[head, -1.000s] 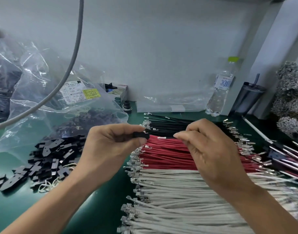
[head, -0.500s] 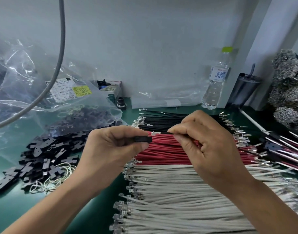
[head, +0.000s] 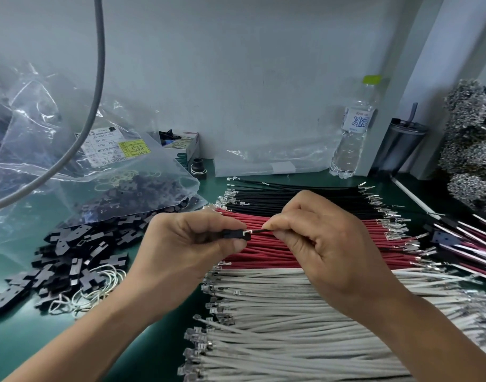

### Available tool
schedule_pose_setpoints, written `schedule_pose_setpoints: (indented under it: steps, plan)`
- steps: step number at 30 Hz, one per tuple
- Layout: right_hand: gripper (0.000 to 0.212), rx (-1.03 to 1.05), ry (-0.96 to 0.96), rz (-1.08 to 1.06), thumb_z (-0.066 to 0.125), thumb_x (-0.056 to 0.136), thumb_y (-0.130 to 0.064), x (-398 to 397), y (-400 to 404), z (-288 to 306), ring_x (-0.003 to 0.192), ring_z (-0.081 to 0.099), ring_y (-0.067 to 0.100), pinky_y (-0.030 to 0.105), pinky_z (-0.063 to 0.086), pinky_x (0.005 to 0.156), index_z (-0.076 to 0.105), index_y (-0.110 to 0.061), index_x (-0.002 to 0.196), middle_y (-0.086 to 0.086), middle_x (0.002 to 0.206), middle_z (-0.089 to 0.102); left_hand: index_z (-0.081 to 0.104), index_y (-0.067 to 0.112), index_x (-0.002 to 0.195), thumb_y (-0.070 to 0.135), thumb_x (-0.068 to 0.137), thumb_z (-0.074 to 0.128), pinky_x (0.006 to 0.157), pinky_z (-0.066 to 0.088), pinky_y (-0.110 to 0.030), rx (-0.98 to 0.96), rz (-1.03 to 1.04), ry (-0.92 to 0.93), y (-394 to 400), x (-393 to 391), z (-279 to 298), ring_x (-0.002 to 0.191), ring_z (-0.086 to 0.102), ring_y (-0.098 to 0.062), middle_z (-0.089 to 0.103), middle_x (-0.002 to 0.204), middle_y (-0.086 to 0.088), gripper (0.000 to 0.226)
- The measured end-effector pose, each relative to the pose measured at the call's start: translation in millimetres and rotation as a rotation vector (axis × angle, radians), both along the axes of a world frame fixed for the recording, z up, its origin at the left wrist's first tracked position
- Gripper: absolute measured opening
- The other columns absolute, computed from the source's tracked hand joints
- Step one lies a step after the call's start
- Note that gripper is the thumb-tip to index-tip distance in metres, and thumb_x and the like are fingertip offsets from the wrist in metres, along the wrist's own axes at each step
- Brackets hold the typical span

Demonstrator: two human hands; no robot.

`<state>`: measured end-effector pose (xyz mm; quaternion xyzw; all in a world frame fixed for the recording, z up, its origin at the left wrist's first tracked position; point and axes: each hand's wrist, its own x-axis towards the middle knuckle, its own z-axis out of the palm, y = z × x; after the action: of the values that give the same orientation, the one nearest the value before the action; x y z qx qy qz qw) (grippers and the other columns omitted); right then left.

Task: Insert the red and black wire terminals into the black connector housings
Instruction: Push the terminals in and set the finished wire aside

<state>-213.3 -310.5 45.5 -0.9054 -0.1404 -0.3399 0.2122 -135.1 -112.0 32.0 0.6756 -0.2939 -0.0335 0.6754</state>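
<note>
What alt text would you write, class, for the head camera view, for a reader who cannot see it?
Above a green bench, the left hand pinches a black connector housing while the right hand pinches a black wire with its metal terminal at the housing's opening. Rows of black, red and white wires lie beneath.

Matt black plastic connector housing (head: 236, 234). Bright metal terminals (head: 385, 216) crimped on smooth red wires (head: 277, 252). Glossy, crinkled clear plastic bag (head: 71, 150) with paper label (head: 112, 148). Smooth matt green table mat (head: 21, 343). Clear glossy plastic water bottle (head: 352, 133).
</note>
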Motion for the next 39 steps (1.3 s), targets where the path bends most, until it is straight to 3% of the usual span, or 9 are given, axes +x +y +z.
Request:
schedule_pose_setpoints:
  steps: [4,8,18,24,27,30,35,39]
  plan:
    - [0.021,-0.008,0.028,0.009,0.059,0.097,-0.023,3,3,-4,0.08,0.059,0.007,0.028,0.053,0.067,0.076,-0.014,0.103,-0.007,0.092,0.062,0.084,0.031,0.086,0.023,0.066,0.085,0.073,0.06,-0.022,0.043,0.033,-0.11,0,1,-1,0.077,0.075,-0.02,0.08,0.085,-0.001,0.021]
    - [0.017,0.067,0.044,-0.02,0.062,0.096,-0.027,3,-2,-6,0.085,0.06,0.007,0.029,0.051,0.072,0.074,-0.017,0.1,-0.012,0.092,0.061,0.084,0.031,0.086,0.031,0.061,0.085,0.074,0.061,-0.022,0.033,0.056,-0.068,-1,1,-1,0.078,0.077,-0.018,0.081,0.084,0.001,0.025]
    - [0.015,-0.044,-0.079,-0.025,0.059,0.098,-0.019,8,12,-14,0.079,0.056,0.013,0.032,0.05,0.068,0.07,-0.011,0.093,-0.004,0.088,0.059,0.083,0.036,0.087,0.038,0.062,0.084,0.073,0.061,-0.023,0.064,0.08,-0.113,1,2,-7,0.076,0.077,-0.017,0.08,0.083,0.003,0.025]
    - [0.005,-0.197,-0.282,-0.221,0.073,0.092,-0.018,12,5,-11,0.084,0.052,0.017,0.03,0.046,0.067,0.073,-0.013,0.09,-0.001,0.092,0.061,0.082,0.038,0.09,0.029,0.067,0.083,0.074,0.063,-0.028,0.023,0.214,-0.084,-2,11,-10,0.075,0.075,-0.023,0.08,0.084,0.0,0.025]
    - [0.002,-0.258,-0.07,-0.156,0.075,0.088,-0.02,13,9,-23,0.079,0.051,0.014,0.032,0.048,0.06,0.073,-0.021,0.088,-0.008,0.086,0.059,0.083,0.036,0.093,0.021,0.067,0.083,0.064,0.057,-0.014,-0.052,0.276,-0.013,5,16,-13,0.069,0.074,-0.013,0.08,0.083,-0.001,0.03]
    - [0.011,-0.27,0.1,-0.174,0.071,0.09,-0.033,22,16,-33,0.084,0.051,0.011,0.033,0.052,0.069,0.074,-0.029,0.1,-0.013,0.089,0.059,0.084,0.035,0.087,0.019,0.066,0.082,0.063,0.057,-0.013,-0.058,0.276,0.031,5,21,-16,0.069,0.075,-0.012,0.081,0.083,0.0,0.027]
    - [0.005,-0.194,0.087,-0.191,0.077,0.084,-0.028,28,16,-33,0.08,0.05,0.006,0.028,0.05,0.065,0.075,-0.03,0.088,-0.015,0.084,0.058,0.083,0.04,0.082,0.007,0.074,0.085,0.055,0.056,-0.015,0.017,0.286,0.019,-1,25,-17,0.06,0.072,-0.013,0.079,0.075,-0.006,0.034]
    - [0.006,-0.141,0.049,-0.182,0.071,0.09,-0.025,24,13,-29,0.079,0.052,0.002,0.025,0.052,0.064,0.068,-0.03,0.091,-0.017,0.088,0.061,0.082,0.04,0.087,0.027,0.066,0.085,0.066,0.063,-0.023,0.001,0.264,0.049,3,25,-11,0.071,0.076,-0.018,0.08,0.082,-0.002,0.025]
